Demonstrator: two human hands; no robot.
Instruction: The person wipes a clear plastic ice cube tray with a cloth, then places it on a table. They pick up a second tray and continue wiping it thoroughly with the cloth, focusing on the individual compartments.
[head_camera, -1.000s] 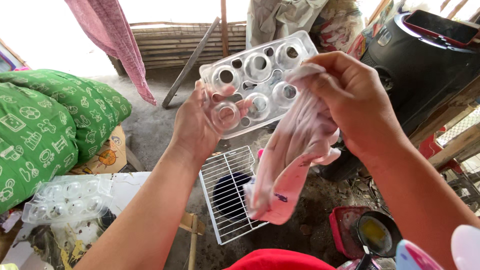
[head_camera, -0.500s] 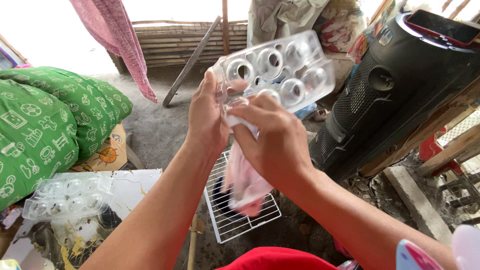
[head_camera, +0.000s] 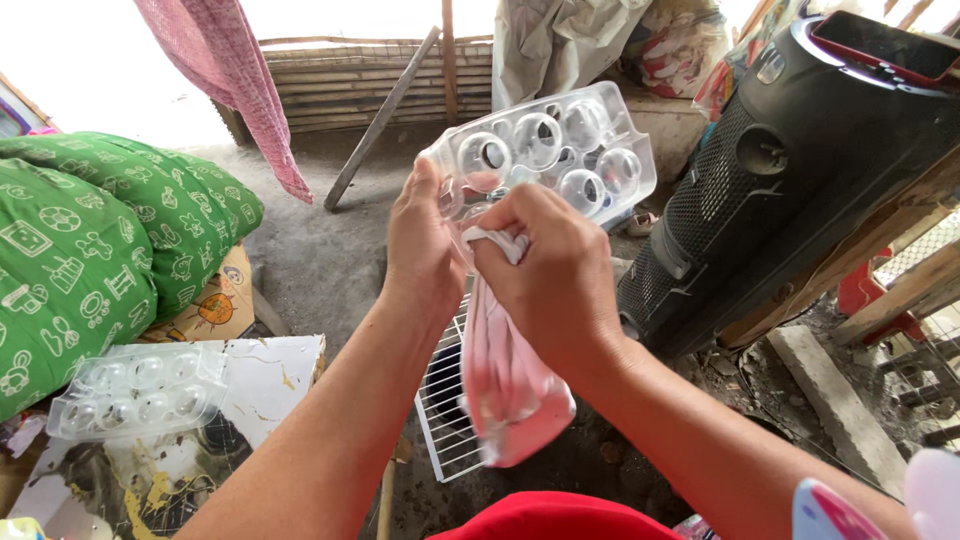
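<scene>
A large black speaker box (head_camera: 800, 180) stands at the right and a green printed sack (head_camera: 90, 250) bulks at the left, with a second clear plastic tray (head_camera: 135, 390) lying on the paint-stained white board surface (head_camera: 270, 375) near its left edge and a white wire rack (head_camera: 445, 400) on the ground below the arms. Held up in mid-air, the clear plastic egg tray with round cups (head_camera: 555, 150) is gripped at its near edge by the left hand (head_camera: 425, 250), fingers curled around the rim. Since a second ago the right hand (head_camera: 555, 275) has come in from the side and now presses its bunched pink-and-white cloth (head_camera: 505, 370) against the tray's near cups, so wiping looks under way.
</scene>
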